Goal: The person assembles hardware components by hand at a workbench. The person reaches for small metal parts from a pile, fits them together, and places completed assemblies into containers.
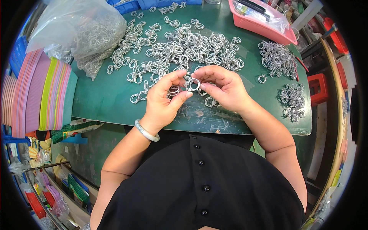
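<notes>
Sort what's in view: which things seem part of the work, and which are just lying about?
Seemingly part of the work:
silvery ring at the fingertips of the left hand and right hand
large heap of similar pieces
two smaller piles
filled plastic bag

Probably just lying about:
pink basket
stacked coloured containers

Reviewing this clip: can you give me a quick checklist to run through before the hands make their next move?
1. Pale ring steadied: ok, at the fingertips of the left hand and right hand.
2. Ring's fitting closed: cannot tell, too small and partly covered.
3. Main heap nearby: ok, just beyond the hands.
4. Right-side piles apart from the heap: ok, green table between.
5. Right-side rings all piled: not ok, a lone ring lies separately.
</notes>
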Tool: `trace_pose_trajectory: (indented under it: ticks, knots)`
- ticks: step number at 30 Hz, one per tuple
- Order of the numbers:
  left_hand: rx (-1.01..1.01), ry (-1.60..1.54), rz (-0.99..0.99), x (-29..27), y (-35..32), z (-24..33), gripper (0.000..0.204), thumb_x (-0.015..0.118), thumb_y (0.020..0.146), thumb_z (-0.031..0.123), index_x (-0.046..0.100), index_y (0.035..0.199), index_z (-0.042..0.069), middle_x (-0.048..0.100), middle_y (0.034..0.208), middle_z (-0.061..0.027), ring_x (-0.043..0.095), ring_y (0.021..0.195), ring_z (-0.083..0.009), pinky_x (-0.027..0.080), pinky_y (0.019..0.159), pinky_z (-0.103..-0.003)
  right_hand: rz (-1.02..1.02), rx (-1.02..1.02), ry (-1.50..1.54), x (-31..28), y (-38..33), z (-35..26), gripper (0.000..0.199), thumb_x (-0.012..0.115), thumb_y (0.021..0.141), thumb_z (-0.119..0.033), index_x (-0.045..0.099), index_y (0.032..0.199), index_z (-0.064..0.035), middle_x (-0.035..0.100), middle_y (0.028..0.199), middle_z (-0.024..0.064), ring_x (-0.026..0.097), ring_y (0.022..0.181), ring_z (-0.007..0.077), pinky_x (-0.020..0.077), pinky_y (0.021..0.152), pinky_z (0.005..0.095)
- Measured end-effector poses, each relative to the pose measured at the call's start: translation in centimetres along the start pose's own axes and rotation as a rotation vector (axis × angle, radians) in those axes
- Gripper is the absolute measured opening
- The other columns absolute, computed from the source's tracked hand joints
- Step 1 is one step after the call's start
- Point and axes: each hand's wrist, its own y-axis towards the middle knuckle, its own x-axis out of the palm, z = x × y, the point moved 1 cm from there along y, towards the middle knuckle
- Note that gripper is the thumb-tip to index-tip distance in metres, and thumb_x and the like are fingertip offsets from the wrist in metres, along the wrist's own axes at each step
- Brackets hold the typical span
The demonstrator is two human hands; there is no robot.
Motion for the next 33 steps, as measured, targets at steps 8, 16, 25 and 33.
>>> trace_pose_trajectory:
  ticks: [8,16,25,33]
  knots:
    - [-0.074,-0.126,-0.032,0.0,-0.1,-0.6,0.034,0.064,0.076,0.002,0.057,0.109,0.001,0.06,0.095,-0.0051,0.054,0.08,-0.009,0.045,0.071,-0.022,0.024,-0.042,0.094,0.0,0.0,-0.3,0.028,0.052,0.081,0.009,0.052,0.108,0.0014,0.058,0.104,0.0086,0.056,0.095,0.0143,0.0464,0.083,0.0275]
    - [-0.26,-0.399,-0.081,0.2,0.0,-1.0,0.032,0.058,0.081,-0.001,0.054,0.112,0.002,0.058,0.093,-0.0014,0.052,0.08,-0.0053,0.042,0.066,-0.017,0.011,-0.083,0.15,0.0,-0.1,-0.5,0.029,0.051,0.082,0.01,0.051,0.109,0.0012,0.058,0.103,0.01,0.056,0.095,0.0153,0.0468,0.083,0.0283]
    - [-0.44,-0.824,-0.066,-0.4,0.2,-0.9,0.029,0.053,0.081,0.002,0.05,0.11,0.005,0.057,0.106,-0.0103,0.057,0.081,-0.0127,0.046,0.063,-0.022,0.148,-0.205,-0.3,-1.2,0.6,-0.9,0.021,0.054,0.079,0.005,0.06,0.098,-0.0029,0.061,0.092,0.0083,0.06,0.085,0.0209,0.0481,0.074,0.0301]
    - [-0.464,-1.3,-0.132,-1.4,0.5,-1.4,0.036,0.051,0.08,0.009,0.047,0.115,0.006,0.052,0.116,-0.0171,0.059,0.089,-0.0252,0.052,0.064,-0.03,0.029,-0.266,-0.953,-0.9,0.3,0.2,0.021,0.064,0.069,-0.007,0.062,0.09,-0.007,0.054,0.108,0.0092,0.045,0.105,0.0285,0.034,0.088,0.042]
